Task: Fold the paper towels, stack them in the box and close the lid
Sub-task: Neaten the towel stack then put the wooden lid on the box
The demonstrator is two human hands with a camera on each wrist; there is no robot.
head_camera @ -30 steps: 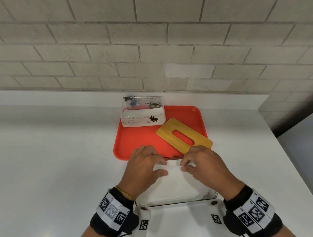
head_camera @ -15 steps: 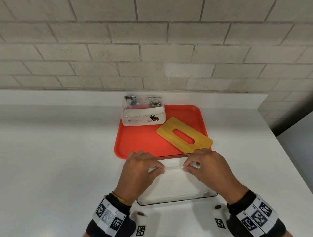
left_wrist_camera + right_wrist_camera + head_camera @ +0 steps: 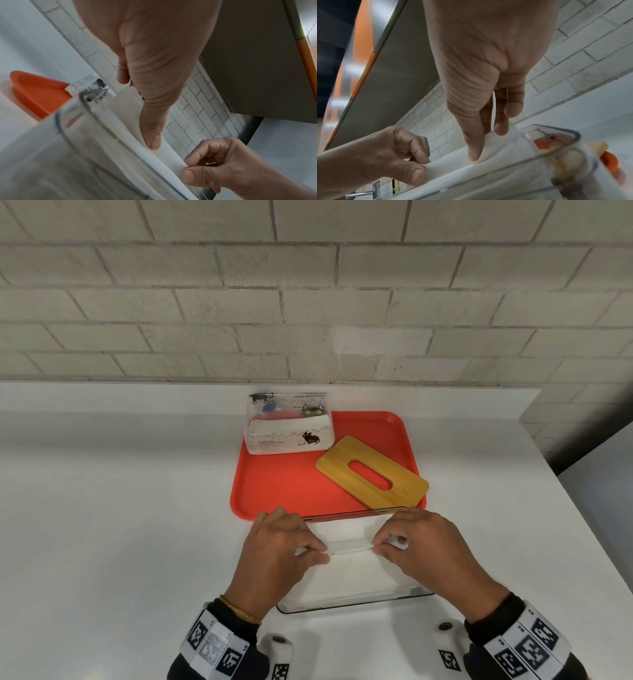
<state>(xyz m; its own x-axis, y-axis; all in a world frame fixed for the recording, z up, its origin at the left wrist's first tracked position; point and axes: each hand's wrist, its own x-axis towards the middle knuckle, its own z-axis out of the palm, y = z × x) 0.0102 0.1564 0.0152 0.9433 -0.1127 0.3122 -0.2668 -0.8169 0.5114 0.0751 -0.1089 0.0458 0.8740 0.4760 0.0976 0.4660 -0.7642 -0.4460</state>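
Left hand (image 3: 279,553) and right hand (image 3: 435,546) over the clear box (image 3: 356,606), each pinching one end of a raised fold of white paper towel (image 3: 349,544) between thumb and fingers, above the folded towels stacked inside. Just beyond the box, an orange tray (image 3: 291,484) carrying the slotted bamboo lid (image 3: 371,475), off and flat, and at its far side a paper-towel pack (image 3: 289,428) printed with black cats.

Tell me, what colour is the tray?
The tray is orange-red, best seen in the head view.
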